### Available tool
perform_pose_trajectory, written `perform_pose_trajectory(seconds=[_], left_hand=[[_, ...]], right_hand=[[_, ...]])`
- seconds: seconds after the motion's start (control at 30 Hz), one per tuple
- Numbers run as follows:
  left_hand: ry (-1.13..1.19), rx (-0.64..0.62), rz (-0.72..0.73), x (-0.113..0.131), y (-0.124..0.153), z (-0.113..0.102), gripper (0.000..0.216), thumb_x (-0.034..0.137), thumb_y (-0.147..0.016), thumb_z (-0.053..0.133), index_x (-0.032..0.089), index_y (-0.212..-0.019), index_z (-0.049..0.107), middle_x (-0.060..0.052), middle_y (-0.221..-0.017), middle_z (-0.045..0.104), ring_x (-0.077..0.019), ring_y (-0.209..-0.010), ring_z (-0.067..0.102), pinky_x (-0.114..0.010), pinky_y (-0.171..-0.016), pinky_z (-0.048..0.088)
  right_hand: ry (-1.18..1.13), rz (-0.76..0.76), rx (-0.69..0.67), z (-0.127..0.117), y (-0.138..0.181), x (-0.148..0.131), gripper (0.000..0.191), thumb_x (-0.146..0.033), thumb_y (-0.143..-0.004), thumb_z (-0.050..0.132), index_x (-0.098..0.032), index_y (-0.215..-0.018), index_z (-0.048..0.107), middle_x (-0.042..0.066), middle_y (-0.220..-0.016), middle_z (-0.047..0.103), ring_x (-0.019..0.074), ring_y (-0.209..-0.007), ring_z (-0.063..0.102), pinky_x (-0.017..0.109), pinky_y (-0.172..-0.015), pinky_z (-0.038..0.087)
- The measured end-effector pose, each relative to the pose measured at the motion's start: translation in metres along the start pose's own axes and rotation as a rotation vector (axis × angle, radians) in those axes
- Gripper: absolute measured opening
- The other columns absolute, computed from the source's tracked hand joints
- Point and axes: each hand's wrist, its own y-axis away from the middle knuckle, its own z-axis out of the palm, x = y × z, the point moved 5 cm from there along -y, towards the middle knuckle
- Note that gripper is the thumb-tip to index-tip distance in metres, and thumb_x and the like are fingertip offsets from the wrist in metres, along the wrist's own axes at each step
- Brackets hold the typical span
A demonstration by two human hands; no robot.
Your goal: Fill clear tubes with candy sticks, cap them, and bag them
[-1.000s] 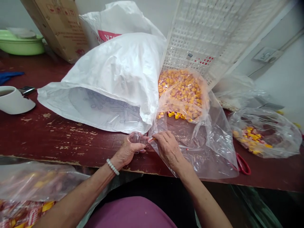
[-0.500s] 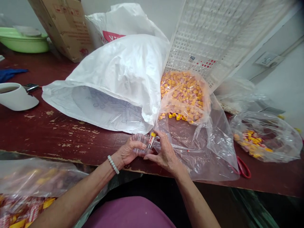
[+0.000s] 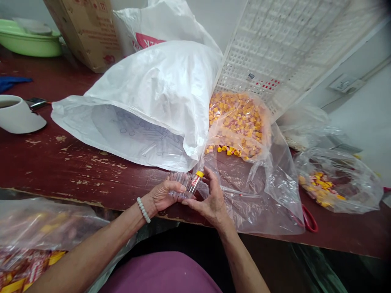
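My left hand (image 3: 165, 194) is closed around several clear plastic tubes (image 3: 180, 179) just above the table's front edge. At the right side of that bunch is a clear tube with a yellow cap (image 3: 199, 173) and red-and-white printing inside. My right hand (image 3: 212, 200) is curved about this capped tube, thumb at its lower end and fingers by the cap. Behind my hands, a white sack (image 3: 155, 97) lies with its mouth toward me, loose clear tubes showing inside. To its right, a clear bag (image 3: 238, 122) holds many yellow caps.
Right of my hands lies another clear bag (image 3: 351, 183) with yellow pieces, near red scissor handles (image 3: 310, 219). A white cup (image 3: 21, 118) stands at the left. Behind are a cardboard box (image 3: 88, 32), a green basin (image 3: 30, 40) and a white crate (image 3: 275, 49). Filled tubes (image 3: 27, 268) lie lower left.
The view has shifted slightly. My right fingers have lifted a little around the capped tube, which stays beside the bunch in my left hand.
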Motion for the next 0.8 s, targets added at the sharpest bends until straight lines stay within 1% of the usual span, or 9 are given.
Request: perform_pose_trajectory(seconds=[0.07,0.2,0.27,0.4,0.47,0.6,0.67,0.73,0.8], left_hand=[[-0.006,-0.009,-0.005,0.0,0.0,0.0,0.03,0.01,-0.057,0.064,0.013,-0.087,0.067,-0.007,-0.082,0.069,-0.0199,-0.064,0.066,-0.029,-0.06,0.052],[-0.032,-0.025,-0.016,0.0,-0.002,0.003,0.031,0.01,-0.058,0.063,0.011,-0.088,0.065,-0.007,-0.079,0.069,-0.0194,-0.062,0.065,-0.026,-0.055,0.05],[-0.031,-0.023,-0.023,0.001,-0.002,0.004,0.03,0.01,-0.057,0.063,0.01,-0.087,0.065,-0.007,-0.077,0.068,-0.0187,-0.062,0.065,-0.026,-0.055,0.05],[0.017,-0.003,-0.02,0.002,0.0,0.005,0.035,0.008,-0.055,0.063,0.01,-0.09,0.065,-0.007,-0.083,0.069,-0.0204,-0.07,0.066,-0.034,-0.067,0.055],[0.024,0.009,-0.014,0.002,0.0,0.005,0.035,0.008,-0.055,0.064,0.01,-0.091,0.066,-0.007,-0.084,0.069,-0.0204,-0.071,0.065,-0.036,-0.069,0.055],[-0.012,0.028,0.003,0.001,-0.005,0.003,0.033,0.006,-0.054,0.063,0.009,-0.087,0.066,-0.008,-0.08,0.068,-0.0206,-0.067,0.064,-0.037,-0.066,0.055],[-0.018,0.046,0.017,0.002,-0.008,0.0,0.034,0.005,-0.053,0.063,0.009,-0.087,0.065,-0.009,-0.081,0.068,-0.0208,-0.068,0.064,-0.036,-0.065,0.054],[-0.005,0.052,0.009,0.001,-0.012,-0.002,0.034,0.006,-0.053,0.063,0.009,-0.087,0.065,-0.009,-0.082,0.068,-0.0212,-0.069,0.064,-0.035,-0.065,0.053],[0.022,0.031,-0.004,0.0,-0.014,-0.001,0.031,0.008,-0.054,0.064,0.01,-0.085,0.065,-0.008,-0.081,0.068,-0.0207,-0.068,0.064,-0.037,-0.066,0.054]], right_hand=[[0.063,-0.045,0.019,-0.003,-0.001,-0.003,0.102,-0.046,-0.058,0.081,-0.021,-0.14,0.026,0.013,-0.132,0.046,0.0272,-0.117,0.05,0.043,-0.097,0.045],[0.209,-0.231,0.008,-0.011,-0.006,-0.016,0.095,-0.045,-0.062,0.079,-0.02,-0.139,0.029,0.013,-0.126,0.052,0.0278,-0.113,0.053,0.044,-0.095,0.046],[0.221,-0.258,0.005,-0.011,-0.007,-0.02,0.095,-0.045,-0.062,0.079,-0.021,-0.139,0.03,0.013,-0.125,0.053,0.0277,-0.112,0.054,0.044,-0.095,0.047],[0.138,-0.134,0.018,-0.003,-0.005,-0.018,0.09,-0.037,-0.064,0.078,-0.02,-0.139,0.03,0.012,-0.129,0.052,0.0257,-0.115,0.053,0.041,-0.097,0.047],[0.106,-0.084,0.041,0.0,-0.003,-0.015,0.091,-0.036,-0.063,0.079,-0.019,-0.138,0.032,0.012,-0.127,0.053,0.0245,-0.112,0.055,0.039,-0.095,0.048],[0.141,-0.161,0.059,-0.002,-0.003,-0.014,0.076,-0.039,-0.063,0.079,-0.021,-0.127,0.044,0.009,-0.118,0.058,0.024,-0.108,0.056,0.039,-0.094,0.048],[0.15,-0.152,0.041,-0.003,-0.005,-0.012,0.073,-0.043,-0.063,0.079,-0.021,-0.125,0.046,0.009,-0.116,0.059,0.0241,-0.106,0.057,0.04,-0.093,0.048],[0.129,-0.103,0.002,-0.002,-0.007,-0.008,0.078,-0.043,-0.065,0.078,-0.022,-0.13,0.042,0.01,-0.12,0.056,0.024,-0.108,0.056,0.04,-0.094,0.047],[0.097,-0.086,-0.049,0.002,-0.006,-0.005,0.083,-0.041,-0.068,0.076,-0.022,-0.137,0.033,0.012,-0.129,0.049,0.0243,-0.115,0.052,0.041,-0.095,0.047]])
